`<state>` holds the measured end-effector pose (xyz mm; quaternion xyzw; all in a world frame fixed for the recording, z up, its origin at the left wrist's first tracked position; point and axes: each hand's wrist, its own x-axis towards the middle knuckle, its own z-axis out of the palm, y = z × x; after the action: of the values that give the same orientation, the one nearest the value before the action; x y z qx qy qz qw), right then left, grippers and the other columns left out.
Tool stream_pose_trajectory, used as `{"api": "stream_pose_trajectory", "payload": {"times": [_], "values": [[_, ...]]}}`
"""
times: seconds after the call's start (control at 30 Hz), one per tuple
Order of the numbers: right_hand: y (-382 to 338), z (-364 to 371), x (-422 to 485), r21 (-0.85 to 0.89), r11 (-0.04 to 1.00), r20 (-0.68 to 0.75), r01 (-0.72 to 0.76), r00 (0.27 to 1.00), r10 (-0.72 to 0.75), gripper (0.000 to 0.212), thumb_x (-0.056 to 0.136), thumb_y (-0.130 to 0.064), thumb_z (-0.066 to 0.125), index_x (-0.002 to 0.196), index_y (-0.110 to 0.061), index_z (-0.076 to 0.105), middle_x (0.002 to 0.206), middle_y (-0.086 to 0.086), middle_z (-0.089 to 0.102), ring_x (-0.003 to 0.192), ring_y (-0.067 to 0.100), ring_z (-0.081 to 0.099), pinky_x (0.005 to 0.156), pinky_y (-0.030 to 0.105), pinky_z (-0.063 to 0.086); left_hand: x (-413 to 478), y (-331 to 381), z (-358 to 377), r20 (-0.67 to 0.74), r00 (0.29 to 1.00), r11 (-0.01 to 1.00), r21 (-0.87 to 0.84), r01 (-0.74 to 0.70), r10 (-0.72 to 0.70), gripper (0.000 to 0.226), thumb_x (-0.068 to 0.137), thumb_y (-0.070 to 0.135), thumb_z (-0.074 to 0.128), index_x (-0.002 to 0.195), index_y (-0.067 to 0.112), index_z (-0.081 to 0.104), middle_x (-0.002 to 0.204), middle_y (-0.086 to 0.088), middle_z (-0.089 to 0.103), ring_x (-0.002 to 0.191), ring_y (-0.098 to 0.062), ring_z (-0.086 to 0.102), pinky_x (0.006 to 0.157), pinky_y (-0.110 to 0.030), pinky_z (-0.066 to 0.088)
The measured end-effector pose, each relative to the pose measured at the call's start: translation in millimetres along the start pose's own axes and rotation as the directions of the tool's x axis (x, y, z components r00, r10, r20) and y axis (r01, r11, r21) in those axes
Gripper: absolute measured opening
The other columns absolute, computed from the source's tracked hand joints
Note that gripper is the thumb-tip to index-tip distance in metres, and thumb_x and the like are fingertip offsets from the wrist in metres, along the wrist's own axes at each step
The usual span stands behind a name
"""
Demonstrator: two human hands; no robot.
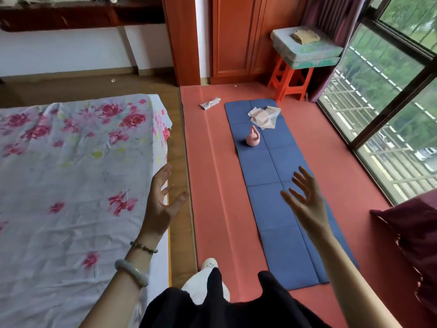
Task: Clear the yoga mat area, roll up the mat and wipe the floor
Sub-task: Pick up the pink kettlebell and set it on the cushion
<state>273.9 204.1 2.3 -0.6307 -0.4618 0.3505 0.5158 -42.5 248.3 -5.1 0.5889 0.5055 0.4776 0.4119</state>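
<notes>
A long blue yoga mat (pixel 272 190) lies flat on the red floor, running away from me. A small pink kettlebell (pixel 253 138) stands on its far half. Beyond that, a crumpled pale cloth (pixel 263 116) lies on the mat's far end. A second rumpled white cloth (pixel 210 103) rests on the floor left of the mat's far corner. My left hand (pixel 163 200) hovers over the bed's edge, fingers spread, holding nothing. My right hand (pixel 305 200) is raised above the mat's middle, fingers spread and empty.
A bed with a floral sheet (pixel 71 174) fills the left side. An orange plastic stool (pixel 289 81) carrying a cushion stands at the far end by the wardrobe (pixel 236 36). A sliding glass window (pixel 387 95) runs along the right. A dark red cushion (pixel 413 237) sits near right.
</notes>
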Motion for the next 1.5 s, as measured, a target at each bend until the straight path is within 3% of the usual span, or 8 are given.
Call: {"api": "stream_pose_trajectory", "payload": {"times": [0.27,0.43,0.6,0.8,0.93,1.3,1.5], "values": [[-15,53,96,0.011,1.000,-0.033,-0.008,0.999,0.009,0.068,0.081,-0.003,0.069,0.139,-0.023,0.039,0.136,0.004,0.049,0.125,0.012,0.049,0.097,0.030,0.045,115,-16,-11,0.050,0.999,1.000,-0.010,0.005,-0.004,0.080,0.072,0.043,0.067,0.141,0.018,0.035,0.146,0.005,0.040,0.135,-0.008,0.037,0.105,-0.031,0.038],[-14,73,162,-0.013,1.000,-0.035,-0.025,0.999,0.024,0.066,0.083,-0.003,0.068,0.138,-0.024,0.040,0.136,0.004,0.050,0.124,0.011,0.049,0.097,0.029,0.046,176,-30,-8,0.048,0.998,0.999,-0.042,0.031,-0.029,0.081,0.071,0.043,0.067,0.141,0.018,0.035,0.146,0.006,0.040,0.134,-0.006,0.038,0.107,-0.033,0.037],[-9,98,253,-0.013,0.999,-0.036,-0.039,0.999,0.039,0.066,0.083,-0.004,0.068,0.140,-0.022,0.040,0.134,0.005,0.051,0.123,0.011,0.049,0.095,0.026,0.046,256,-47,4,0.077,0.997,0.999,-0.027,0.029,-0.027,0.074,0.072,0.044,0.067,0.137,0.030,0.036,0.146,0.008,0.039,0.134,-0.005,0.037,0.107,-0.033,0.037],[-15,124,369,-0.015,0.999,-0.036,-0.029,0.999,0.028,0.067,0.082,-0.009,0.070,0.139,-0.024,0.039,0.135,0.002,0.050,0.123,0.010,0.049,0.095,0.025,0.046,383,-57,17,0.108,0.994,1.000,0.003,0.008,-0.008,0.079,0.072,0.041,0.068,0.141,0.020,0.035,0.147,0.006,0.039,0.135,-0.007,0.037,0.107,-0.040,0.038],[-16,139,431,-0.019,0.999,-0.057,-0.045,0.997,0.044,0.064,0.083,-0.004,0.067,0.139,-0.021,0.039,0.136,0.004,0.050,0.123,0.011,0.049,0.096,0.028,0.046,452,-61,28,0.115,0.993,1.000,-0.017,0.008,-0.006,0.076,0.072,0.041,0.068,0.140,0.023,0.036,0.146,0.007,0.040,0.134,-0.006,0.037,0.107,-0.035,0.037],[-11,190,559,-0.038,0.992,-0.106,-0.123,0.987,0.118,0.060,0.084,-0.010,0.068,0.136,-0.026,0.042,0.133,-0.001,0.052,0.124,0.008,0.048,0.081,0.006,0.046,603,-101,24,0.168,0.984,0.997,-0.036,0.062,-0.055,0.077,0.072,0.041,0.067,0.139,0.024,0.036,0.143,0.014,0.040,0.133,0.001,0.037,0.100,-0.014,0.038],[-7,239,633,-0.020,0.982,-0.247,-0.188,0.953,0.178,0.064,0.082,-0.009,0.069,0.138,-0.025,0.042,0.132,-0.004,0.052,0.124,0.007,0.048,0.092,0.019,0.047,729,-125,15,0.310,0.951,0.999,-0.027,0.029,-0.020,0.076,0.072,0.042,0.067,0.138,0.026,0.036,0.145,0.014,0.038,0.133,0.001,0.036,0.101,-0.016,0.038]]}}
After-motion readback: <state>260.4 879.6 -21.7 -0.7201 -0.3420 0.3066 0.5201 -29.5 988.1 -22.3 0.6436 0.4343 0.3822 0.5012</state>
